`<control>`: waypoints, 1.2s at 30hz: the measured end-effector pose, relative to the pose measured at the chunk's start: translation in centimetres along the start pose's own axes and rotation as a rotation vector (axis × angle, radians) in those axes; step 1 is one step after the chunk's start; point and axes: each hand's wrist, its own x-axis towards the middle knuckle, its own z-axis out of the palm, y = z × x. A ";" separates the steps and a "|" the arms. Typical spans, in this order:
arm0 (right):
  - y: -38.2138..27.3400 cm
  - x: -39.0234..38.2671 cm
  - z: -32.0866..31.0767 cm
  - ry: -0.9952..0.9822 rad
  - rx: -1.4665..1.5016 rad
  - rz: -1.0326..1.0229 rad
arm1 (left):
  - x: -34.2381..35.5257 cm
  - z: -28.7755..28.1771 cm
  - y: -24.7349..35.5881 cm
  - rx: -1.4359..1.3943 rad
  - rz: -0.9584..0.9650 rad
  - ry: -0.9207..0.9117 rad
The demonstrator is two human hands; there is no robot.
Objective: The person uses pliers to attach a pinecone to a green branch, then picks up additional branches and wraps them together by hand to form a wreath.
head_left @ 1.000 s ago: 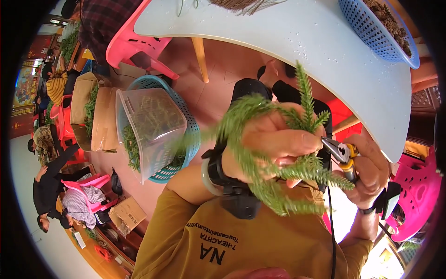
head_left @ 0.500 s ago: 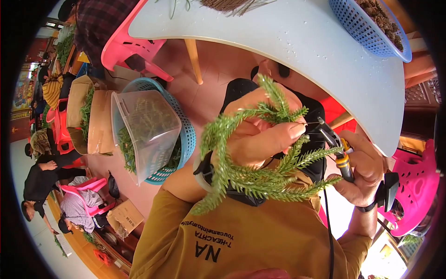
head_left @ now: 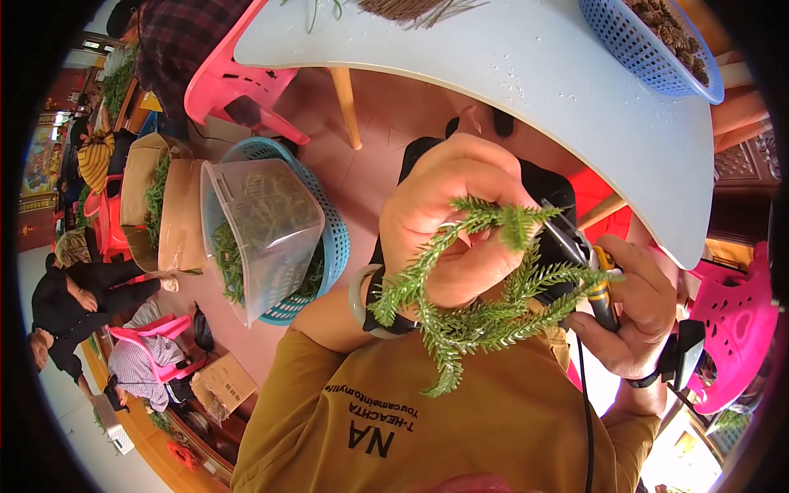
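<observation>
My left hand, in the middle of the view, pinches a green artificial pine sprig bent into a ring. Its needled branches loop below the fingers and stretch toward the right. On the right, my right hand is wrapped round pliers with yellow and black handles. The jaws point up and left, close to the pinched end of the sprig. Whether they touch it is hard to make out, as needles and fingers cover the spot.
Ahead stands a pale table with a curved edge, a blue basket of pine cones and brown sticks. At left, a clear plastic bin of greenery rests in a blue basket, beside a cardboard box. Other people work farther left.
My left hand has turned over and the sprig ring has swung with it, its lower branches shifting right. The pliers have dipped slightly, and their jaws are now beside the pinched end.
</observation>
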 end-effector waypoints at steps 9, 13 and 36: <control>-0.5 -0.2 0.9 0.038 -0.067 -0.037 | 0.2 0.6 -0.9 0.116 0.183 0.095; -0.9 -0.5 0.8 0.027 -0.030 -0.042 | -0.4 0.7 -0.6 0.290 0.265 0.094; 2.1 -0.8 0.5 0.078 -0.170 -0.114 | 0.4 1.0 0.7 -0.507 -0.428 -0.052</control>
